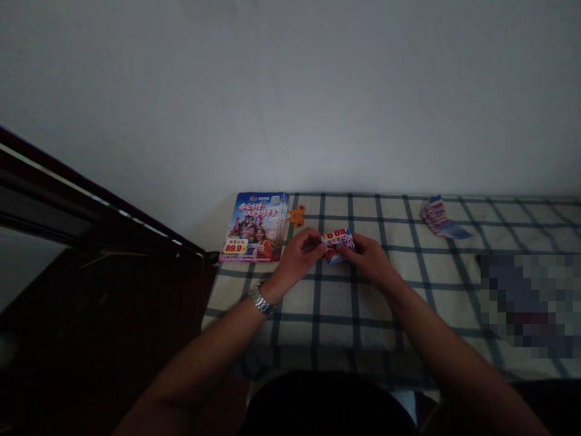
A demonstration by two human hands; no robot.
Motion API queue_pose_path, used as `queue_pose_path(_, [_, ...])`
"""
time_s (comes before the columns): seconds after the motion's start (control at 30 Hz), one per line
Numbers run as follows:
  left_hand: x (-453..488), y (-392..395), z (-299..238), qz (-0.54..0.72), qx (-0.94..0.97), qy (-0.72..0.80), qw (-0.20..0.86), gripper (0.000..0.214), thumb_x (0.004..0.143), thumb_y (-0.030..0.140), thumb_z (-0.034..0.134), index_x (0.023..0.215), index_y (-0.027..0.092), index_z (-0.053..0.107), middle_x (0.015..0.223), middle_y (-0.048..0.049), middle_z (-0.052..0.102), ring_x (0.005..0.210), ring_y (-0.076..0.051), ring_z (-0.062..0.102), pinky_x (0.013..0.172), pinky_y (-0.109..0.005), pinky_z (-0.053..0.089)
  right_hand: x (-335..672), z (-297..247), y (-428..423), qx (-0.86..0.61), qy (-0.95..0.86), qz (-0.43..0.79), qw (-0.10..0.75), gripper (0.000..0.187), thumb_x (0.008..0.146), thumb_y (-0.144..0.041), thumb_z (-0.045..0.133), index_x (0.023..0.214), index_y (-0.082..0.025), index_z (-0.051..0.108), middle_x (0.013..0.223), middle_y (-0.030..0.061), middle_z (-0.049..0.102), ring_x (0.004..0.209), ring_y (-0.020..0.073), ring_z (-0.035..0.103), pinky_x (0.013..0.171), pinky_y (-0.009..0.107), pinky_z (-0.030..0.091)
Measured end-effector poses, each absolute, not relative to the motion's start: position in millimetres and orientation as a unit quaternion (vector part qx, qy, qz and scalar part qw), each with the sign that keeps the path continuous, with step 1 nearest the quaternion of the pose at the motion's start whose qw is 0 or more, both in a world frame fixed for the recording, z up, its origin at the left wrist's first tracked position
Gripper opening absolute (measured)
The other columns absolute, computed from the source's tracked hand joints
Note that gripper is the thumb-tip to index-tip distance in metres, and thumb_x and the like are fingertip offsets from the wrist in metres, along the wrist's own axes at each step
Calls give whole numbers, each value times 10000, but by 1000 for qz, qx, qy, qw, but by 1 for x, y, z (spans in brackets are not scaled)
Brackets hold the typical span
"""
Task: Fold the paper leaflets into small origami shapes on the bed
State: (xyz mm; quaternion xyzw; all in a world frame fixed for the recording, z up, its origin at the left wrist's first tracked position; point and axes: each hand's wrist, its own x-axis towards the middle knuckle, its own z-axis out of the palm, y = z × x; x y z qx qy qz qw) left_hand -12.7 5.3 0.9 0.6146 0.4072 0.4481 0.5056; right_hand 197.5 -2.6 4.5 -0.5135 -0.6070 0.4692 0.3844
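A small folded flyer (334, 240), printed in red, blue and white, is held above the checked cloth. My left hand (303, 251) grips its left side, thumb on the front face. On its right side my right hand (364, 254) is closed, with the thumb pressed on the paper. Beyond my left hand lies a stack of matching flyers (254, 221), flat, with "89.9" on the top sheet. Close to the stack's right edge is a small orange bear-shaped piece (297, 215).
The blue-and-white checked cloth (290, 330) covers the surface up to a plain wall (318, 103). A folded, creased paper (442, 218) stands at the back right. A pixelated patch hides something at the right. Dark furniture or railing (91, 203) runs along the left.
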Motion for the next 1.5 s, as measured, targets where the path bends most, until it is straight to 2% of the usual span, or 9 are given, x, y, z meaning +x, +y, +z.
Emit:
queue_pose_path(0.17, [-12, 6, -5, 431, 632, 399, 506, 245, 901, 390, 715, 962, 194, 582, 862, 6, 653, 791, -146, 641, 733, -253, 511, 199, 4, -2, -527, -646, 411, 370, 302, 869, -459, 709, 961, -174, 742, 791, 22, 706, 700, 184, 597, 631, 290, 460])
queue_pose_path(0.4, [-16, 5, -1, 364, 677, 410, 491, 294, 953, 473, 663, 1008, 185, 698, 856, -8, 703, 751, -156, 638, 660, -243, 470, 200, 6, -4, -522, -693, 366, 335, 241, 893, -434, 676, 863, -196, 705, 697, -7, 646, 632, 159, 545, 570, 273, 385])
queue_pose_path(0.7, [-16, 4, 3, 374, 682, 463, 425, 268, 955, 436, 641, 955, 181, 723, 762, 0, 699, 629, -138, 566, 558, -234, 384, 197, 9, -6, -517, -693, 379, 329, 300, 918, -500, 662, 922, -204, 710, 737, 3, 661, 657, 172, 570, 581, 280, 411])
queue_pose_path(1.0, [-15, 2, 1, 361, 726, 455, 367, 213, 943, 398, 652, 937, 193, 711, 829, -7, 700, 758, -170, 626, 668, -262, 439, 200, 1, -4, -516, -708, 354, 327, 287, 932, -478, 653, 917, -202, 734, 721, 5, 667, 637, 170, 561, 581, 287, 405])
queue_pose_path(1.2, [-17, 2, 4, 359, 723, 465, 363, 272, 957, 457, 645, 918, 193, 700, 792, -10, 674, 741, -174, 598, 647, -267, 424, 198, 6, -6, -520, -705, 344, 337, 312, 930, -507, 663, 935, -211, 762, 739, 14, 700, 661, 181, 589, 591, 291, 416])
queue_pose_path(1.37, [-20, 6, 6, 377, 704, 477, 367, 266, 945, 442, 648, 911, 180, 684, 773, 3, 647, 698, -152, 561, 622, -259, 396, 199, 5, -5, -500, -675, 403, 364, 371, 923, -570, 675, 982, -215, 765, 811, 33, 735, 700, 193, 632, 624, 302, 466])
queue_pose_path(1.5, [-20, 6, 5, 379, 699, 474, 378, 260, 926, 438, 660, 901, 179, 675, 762, 9, 636, 686, -147, 549, 611, -255, 393, 201, 5, -5, -501, -673, 405, 362, 385, 934, -581, 659, 916, -210, 758, 790, 37, 739, 695, 194, 636, 638, 311, 471])
